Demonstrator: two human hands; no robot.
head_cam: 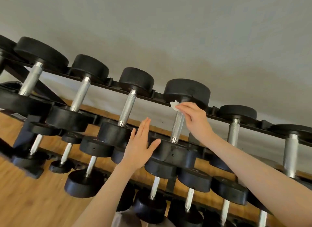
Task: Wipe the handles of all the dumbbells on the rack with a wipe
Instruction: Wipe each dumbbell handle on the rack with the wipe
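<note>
Right hand (194, 118) pinched white wipe (173, 105) atop knurled dumbbell handle (177, 127); left hand (141, 144) flat, empty. We judged: wrap wipe around, drag full length.

Two bare forearms, no sleeves, left hand (140, 147), right hand (194, 118)

Pinched a white wipe (174, 105) in the right hand (194, 119) against the top of a knurled handle (177, 128) on the top-row dumbbell (186, 91) of the rack (219, 116). Held the left hand (141, 145) flat, fingers straight, touching that dumbbell's near head (172, 153). Showed wooden floor (25, 193) and grey wall (168, 32) behind.
</note>
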